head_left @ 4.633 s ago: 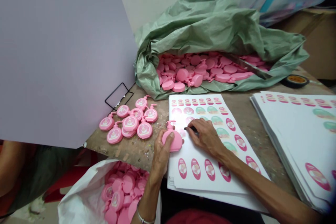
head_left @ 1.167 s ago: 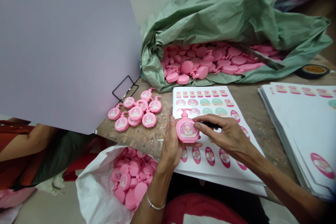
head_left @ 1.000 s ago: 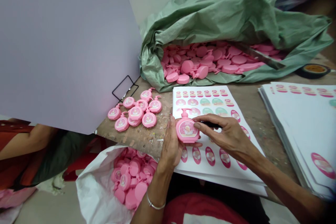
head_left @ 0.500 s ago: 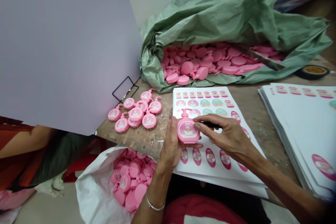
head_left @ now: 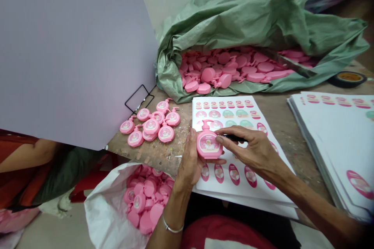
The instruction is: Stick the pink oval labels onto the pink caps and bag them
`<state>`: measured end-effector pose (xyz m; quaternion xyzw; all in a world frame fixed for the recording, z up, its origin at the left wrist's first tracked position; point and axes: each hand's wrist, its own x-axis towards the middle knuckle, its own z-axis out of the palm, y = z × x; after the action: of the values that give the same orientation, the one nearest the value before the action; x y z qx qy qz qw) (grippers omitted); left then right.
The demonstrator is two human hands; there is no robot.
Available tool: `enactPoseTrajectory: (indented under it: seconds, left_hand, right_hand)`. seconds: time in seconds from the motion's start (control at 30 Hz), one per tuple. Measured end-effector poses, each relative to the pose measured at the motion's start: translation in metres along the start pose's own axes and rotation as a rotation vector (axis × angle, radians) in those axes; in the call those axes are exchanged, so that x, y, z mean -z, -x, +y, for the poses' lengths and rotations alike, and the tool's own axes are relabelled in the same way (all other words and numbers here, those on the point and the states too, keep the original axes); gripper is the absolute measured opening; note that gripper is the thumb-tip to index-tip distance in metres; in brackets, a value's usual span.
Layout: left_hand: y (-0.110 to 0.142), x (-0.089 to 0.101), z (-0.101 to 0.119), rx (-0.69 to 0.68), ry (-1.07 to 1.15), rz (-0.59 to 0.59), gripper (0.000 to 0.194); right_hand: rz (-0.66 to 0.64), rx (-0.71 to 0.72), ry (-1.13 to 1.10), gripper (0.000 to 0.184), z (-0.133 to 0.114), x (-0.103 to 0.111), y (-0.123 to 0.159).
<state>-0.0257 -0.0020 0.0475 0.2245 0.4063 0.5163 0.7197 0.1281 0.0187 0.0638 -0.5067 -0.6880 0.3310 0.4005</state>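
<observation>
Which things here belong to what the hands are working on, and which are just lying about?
In use: left hand holding a pink bottle-shaped plastic piece; right hand with a black pen-like tool; label sheet beneath them.

Lying about: stacked label sheets; loose pink pieces; green sack; white bag; tape roll.

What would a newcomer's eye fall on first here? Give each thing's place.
A heap of pink pieces spilling from a green sack at the back strikes first. At the front, the left hand holds one bottle-shaped pink piece over a sheet of printed labels, and the right hand pinches a black tool beside it.
</observation>
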Motion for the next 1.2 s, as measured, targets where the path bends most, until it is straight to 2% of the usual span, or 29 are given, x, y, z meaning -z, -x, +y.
enactPoseTrajectory:
  seconds: [0.13, 0.23, 0.33, 0.4, 0.47, 0.53, 0.6, 0.67, 0.7, 0.77, 0.83, 0.9, 0.97, 1.03, 1.1, 1.17, 1.2]
  left_hand:
    - [0.002, 0.001, -0.001, -0.031, -0.058, -0.029, 0.052]
    - [0.004, 0.002, -0.002, -0.051, -0.14, -0.085, 0.039]
    - [0.003, 0.003, -0.002, -0.078, -0.155, -0.092, 0.033]
    - [0.003, 0.003, -0.001, -0.061, -0.155, -0.104, 0.034]
    - [0.003, 0.001, 0.0, -0.022, -0.151, -0.113, 0.038]
    - [0.006, -0.001, 0.0, 0.004, -0.162, -0.13, 0.043]
    - [0.009, -0.003, 0.001, 0.029, -0.208, -0.154, 0.047]
    - [0.008, 0.002, 0.003, 0.032, -0.275, -0.13, 0.05]
    - [0.005, 0.007, 0.005, 0.007, -0.316, -0.081, 0.05]
    - [-0.008, 0.021, 0.013, -0.11, -0.467, 0.065, 0.047]
    - [-0.029, 0.038, 0.025, -0.305, -0.743, 0.265, 0.037]
    - [-0.052, 0.053, 0.04, -0.482, -0.959, 0.405, 0.029]
    - [-0.069, 0.061, 0.054, -0.644, -1.107, 0.491, 0.026]
    - [-0.078, 0.062, 0.063, -0.805, -1.213, 0.574, 0.035]
    - [-0.077, 0.058, 0.065, -0.935, -1.25, 0.6, 0.044]
    - [-0.073, 0.049, 0.059, -0.988, -1.187, 0.515, 0.037]
    - [-0.07, 0.044, 0.055, -0.964, -1.125, 0.447, 0.03]
  right_hand:
    - [-0.001, 0.052, 0.047, 0.016, 0.001, -0.001, 0.001]
    - [0.018, 0.214, 0.237, 0.022, 0.002, 0.001, 0.003]
    - [0.12, 0.34, 0.574, 0.035, 0.004, 0.008, 0.002]
    - [0.229, 0.303, 0.677, 0.042, 0.006, 0.013, -0.001]
    - [0.259, 0.209, 0.553, 0.051, 0.008, 0.012, -0.003]
    - [0.159, 0.105, 0.305, 0.068, 0.008, 0.005, -0.006]
    - [0.043, 0.004, 0.119, 0.076, 0.012, -0.002, -0.01]
    - [0.047, -0.051, 0.085, 0.076, 0.024, 0.0, -0.02]
    - [0.074, -0.064, 0.107, 0.073, 0.034, 0.007, -0.028]
    - [0.134, -0.076, 0.214, 0.063, 0.058, 0.03, -0.052]
    - [0.187, -0.114, 0.399, 0.044, 0.083, 0.059, -0.081]
    - [0.244, -0.116, 0.561, 0.037, 0.103, 0.079, -0.114]
    - [0.22, -0.05, 0.607, 0.035, 0.116, 0.082, -0.148]
    - [0.156, 0.046, 0.611, 0.042, 0.121, 0.072, -0.179]
    - [0.092, 0.113, 0.61, 0.045, 0.121, 0.061, -0.203]
    - [0.042, 0.127, 0.597, 0.033, 0.117, 0.057, -0.217]
    - [0.022, 0.119, 0.589, 0.025, 0.115, 0.057, -0.219]
